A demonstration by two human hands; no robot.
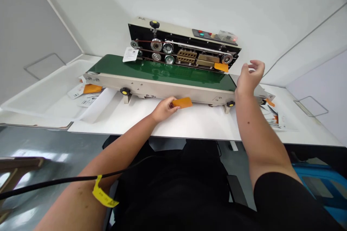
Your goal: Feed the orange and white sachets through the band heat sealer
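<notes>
My left hand (pixel 164 109) grips a small flat orange packet (pixel 184 103) by its left end, over the white table just in front of the band sealer. My right hand (pixel 249 76) is raised beside the sealer's right end, its fingers curved and apart, with nothing visible in them. Near it, another orange packet (pixel 221 67) sits at the right end of the sealing head (pixel 187 52). At the head's left end, a white packet (pixel 130 54) with dark print sticks out over the green conveyor belt (pixel 159 74).
A translucent bin (pixel 38 95) with several orange and white packets stands at the left. More packets (pixel 271 113) lie at the right, partly behind my right arm. A black cable (pixel 54 181) with a yellow tag crosses my left arm. Walls enclose the back and sides.
</notes>
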